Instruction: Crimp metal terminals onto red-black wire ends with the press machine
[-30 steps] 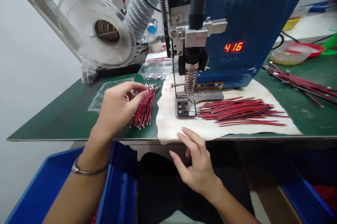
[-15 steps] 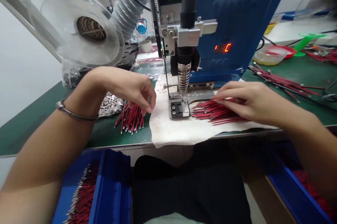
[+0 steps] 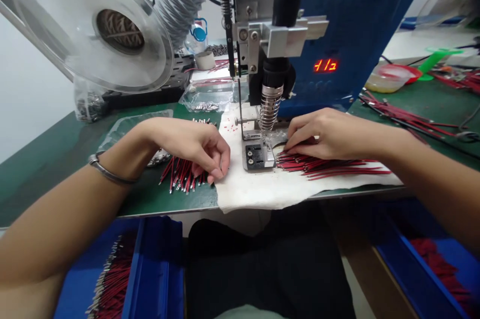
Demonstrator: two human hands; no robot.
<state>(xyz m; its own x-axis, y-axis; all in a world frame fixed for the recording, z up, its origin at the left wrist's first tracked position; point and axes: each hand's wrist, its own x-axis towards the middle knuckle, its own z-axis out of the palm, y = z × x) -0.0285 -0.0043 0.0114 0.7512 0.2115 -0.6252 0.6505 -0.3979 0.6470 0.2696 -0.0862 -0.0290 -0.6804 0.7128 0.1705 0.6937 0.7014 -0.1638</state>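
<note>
My left hand rests curled over the near end of a small pile of red and black wires with metal tips on the green table; its fingertips are pinched together at the edge of the white cloth. What they hold is hidden. My right hand lies on a larger pile of red wires on the cloth. Its fingers are pressed together on wire ends right beside the small metal fixture. The machine's coiled metal tip hangs above that fixture.
A blue machine with red number displays stands behind the fixture. A clear spool is at the upper left, with bags of metal terminals nearby. More wires lie at the right. Blue bins with wires sit below the table edge.
My right hand rose from the table's front edge onto the red wire pile, then slid left to the fixture. My left hand moved right and down across the tipped wires to the cloth edge.
</note>
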